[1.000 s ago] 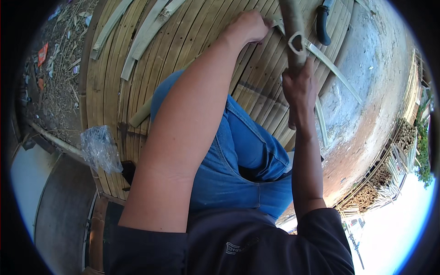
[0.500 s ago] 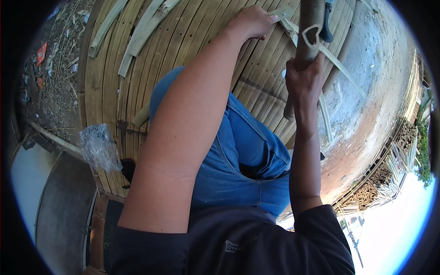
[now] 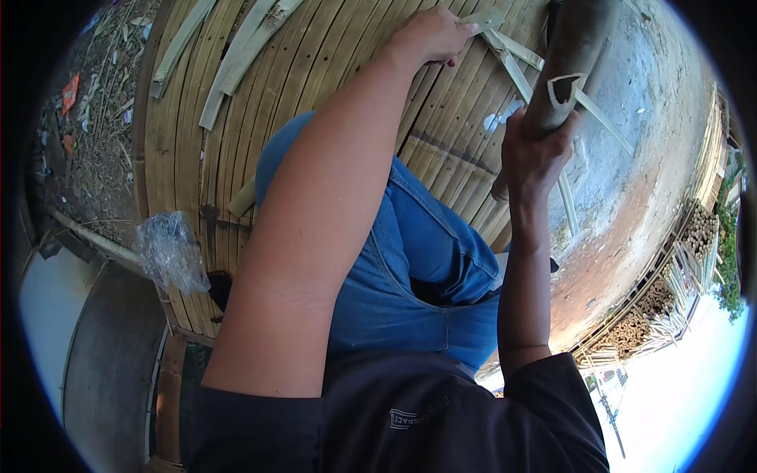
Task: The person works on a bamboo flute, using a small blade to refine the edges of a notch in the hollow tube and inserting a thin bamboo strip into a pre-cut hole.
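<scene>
R hand [image 3: 538, 154] w/ notched pole [image 3: 578, 51], L hand [image 3: 436, 36] w/ strip [image 3: 487, 18]

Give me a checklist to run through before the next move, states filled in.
1. Right hand around the thick pole: ok, gripping it.
2. Left hand on a pale strip: ok, held in the fingers.
3. Other strips apart from one another: not ok, two converge near the left hand.
4. Pole off the strips: cannot tell, it overlaps one in view.
5. Crumpled clear plastic away from both hands: ok.
</scene>
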Action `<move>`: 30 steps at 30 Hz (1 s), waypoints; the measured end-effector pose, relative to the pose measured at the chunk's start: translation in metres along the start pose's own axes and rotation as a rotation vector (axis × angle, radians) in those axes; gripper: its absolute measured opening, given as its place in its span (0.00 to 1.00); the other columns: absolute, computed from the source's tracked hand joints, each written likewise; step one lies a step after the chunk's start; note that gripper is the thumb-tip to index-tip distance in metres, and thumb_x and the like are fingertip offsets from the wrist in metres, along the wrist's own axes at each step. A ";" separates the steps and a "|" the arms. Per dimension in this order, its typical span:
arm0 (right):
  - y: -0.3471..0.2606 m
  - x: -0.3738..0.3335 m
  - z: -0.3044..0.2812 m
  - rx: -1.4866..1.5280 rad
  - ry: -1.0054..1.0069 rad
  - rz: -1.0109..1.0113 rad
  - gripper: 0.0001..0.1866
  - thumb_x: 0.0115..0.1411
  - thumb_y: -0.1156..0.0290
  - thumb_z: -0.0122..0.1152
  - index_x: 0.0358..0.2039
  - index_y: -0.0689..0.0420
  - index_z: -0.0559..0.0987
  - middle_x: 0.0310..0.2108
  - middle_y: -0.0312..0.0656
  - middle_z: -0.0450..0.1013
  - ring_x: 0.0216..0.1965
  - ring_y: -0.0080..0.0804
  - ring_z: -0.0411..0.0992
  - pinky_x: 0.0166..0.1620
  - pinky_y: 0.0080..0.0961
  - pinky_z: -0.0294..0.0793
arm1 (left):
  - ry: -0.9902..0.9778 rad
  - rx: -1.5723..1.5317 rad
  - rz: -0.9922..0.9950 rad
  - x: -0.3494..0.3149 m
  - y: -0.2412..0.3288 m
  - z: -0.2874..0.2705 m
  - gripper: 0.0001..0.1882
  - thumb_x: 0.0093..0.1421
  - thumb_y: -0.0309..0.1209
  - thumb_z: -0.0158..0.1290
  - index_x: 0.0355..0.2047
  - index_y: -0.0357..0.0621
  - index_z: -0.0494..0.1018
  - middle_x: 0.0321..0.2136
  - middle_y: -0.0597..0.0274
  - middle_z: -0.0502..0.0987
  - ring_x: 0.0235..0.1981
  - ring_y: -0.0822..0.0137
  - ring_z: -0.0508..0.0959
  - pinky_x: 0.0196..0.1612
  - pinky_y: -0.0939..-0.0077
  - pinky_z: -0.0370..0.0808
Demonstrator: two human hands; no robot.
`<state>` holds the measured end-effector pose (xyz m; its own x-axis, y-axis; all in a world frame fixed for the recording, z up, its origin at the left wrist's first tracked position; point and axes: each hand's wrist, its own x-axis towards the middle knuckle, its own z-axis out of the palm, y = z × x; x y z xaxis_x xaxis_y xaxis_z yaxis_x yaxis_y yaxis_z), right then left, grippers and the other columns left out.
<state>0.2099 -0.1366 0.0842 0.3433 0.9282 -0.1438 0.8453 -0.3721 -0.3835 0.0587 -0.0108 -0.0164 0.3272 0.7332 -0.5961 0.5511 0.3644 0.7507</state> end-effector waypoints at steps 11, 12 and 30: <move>0.010 0.017 0.002 -0.307 -0.168 -0.076 0.23 0.54 0.70 0.65 0.49 0.64 0.69 0.34 0.64 0.77 0.37 0.64 0.78 0.41 0.49 0.76 | 0.069 0.047 0.079 0.005 0.007 0.006 0.25 0.68 0.48 0.49 0.22 0.39 0.75 0.15 0.62 0.77 0.17 0.71 0.75 0.28 0.72 0.74; -0.005 0.014 -0.009 -0.097 -0.019 -0.106 0.24 0.53 0.70 0.64 0.49 0.64 0.69 0.34 0.65 0.77 0.37 0.65 0.78 0.42 0.50 0.76 | 0.102 -0.001 0.092 0.003 0.002 0.006 0.25 0.68 0.48 0.49 0.22 0.40 0.75 0.16 0.61 0.77 0.17 0.71 0.75 0.27 0.72 0.74; -0.027 0.007 -0.011 0.327 0.332 -0.121 0.23 0.52 0.70 0.64 0.46 0.66 0.68 0.34 0.66 0.76 0.39 0.68 0.76 0.47 0.55 0.73 | 0.064 0.027 0.015 0.003 0.006 0.004 0.26 0.68 0.53 0.47 0.29 0.47 0.84 0.25 0.64 0.84 0.35 0.63 0.83 0.47 0.65 0.77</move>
<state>0.1938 -0.1200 0.1034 0.4075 0.8915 0.1978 0.7325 -0.1898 -0.6537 0.0658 -0.0083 -0.0152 0.2862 0.7738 -0.5651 0.5675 0.3383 0.7506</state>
